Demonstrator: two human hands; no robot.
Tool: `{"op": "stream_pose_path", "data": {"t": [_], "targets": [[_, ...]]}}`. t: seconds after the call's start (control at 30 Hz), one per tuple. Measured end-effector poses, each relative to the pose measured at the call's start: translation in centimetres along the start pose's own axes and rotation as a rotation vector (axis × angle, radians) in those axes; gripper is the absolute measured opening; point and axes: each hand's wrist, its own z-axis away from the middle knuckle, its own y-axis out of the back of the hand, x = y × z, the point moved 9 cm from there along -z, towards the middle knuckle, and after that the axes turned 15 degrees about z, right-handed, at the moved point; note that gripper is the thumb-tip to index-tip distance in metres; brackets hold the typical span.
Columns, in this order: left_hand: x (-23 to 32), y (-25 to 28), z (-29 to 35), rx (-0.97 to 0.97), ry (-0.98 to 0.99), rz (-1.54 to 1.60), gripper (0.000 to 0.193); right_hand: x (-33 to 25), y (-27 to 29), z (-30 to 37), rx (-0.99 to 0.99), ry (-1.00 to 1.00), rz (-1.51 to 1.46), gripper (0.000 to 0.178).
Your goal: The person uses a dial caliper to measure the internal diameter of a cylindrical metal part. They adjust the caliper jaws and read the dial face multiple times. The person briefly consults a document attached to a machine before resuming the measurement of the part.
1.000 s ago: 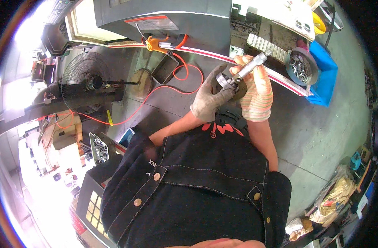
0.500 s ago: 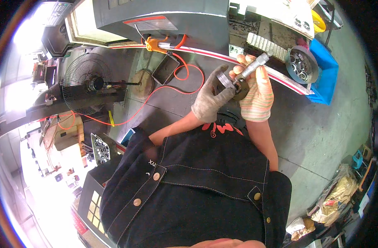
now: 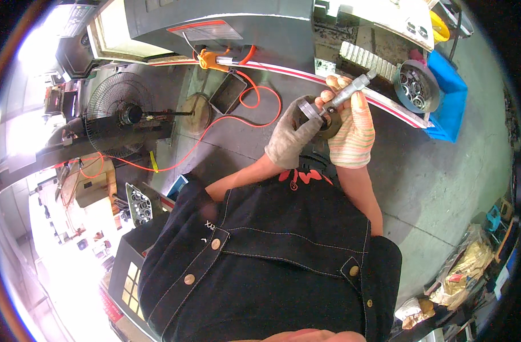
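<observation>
Our left hand point(image 3: 286, 137) pinches a ring point(image 3: 310, 110), our right hand point(image 3: 353, 137) curls round a micrometer point(image 3: 352, 89); a slack pinch could tilt the ring.

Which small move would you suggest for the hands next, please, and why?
Probably a slight, gentle turn of the micrometer barrel with the right hand: that hand holds the tool, while the left hand holds the metal ring right by its inner end. Whether the ring touches both measuring faces is hidden, so I would go lightly.
</observation>
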Motion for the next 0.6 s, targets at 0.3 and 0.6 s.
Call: {"op": "stream_pose_path", "data": {"t": [0.3,0.6], "targets": [[-0.60,-0.44,-0.11,-0.065,0.105,0.264,0.049,0.00,0.21,0.11,0.041,0.000,0.052,0.034],[-1.01,-0.16,-0.10,-0.168,0.088,0.365,0.049,0.30,0.18,0.24,0.064,-0.012,0.089,0.040]]}}
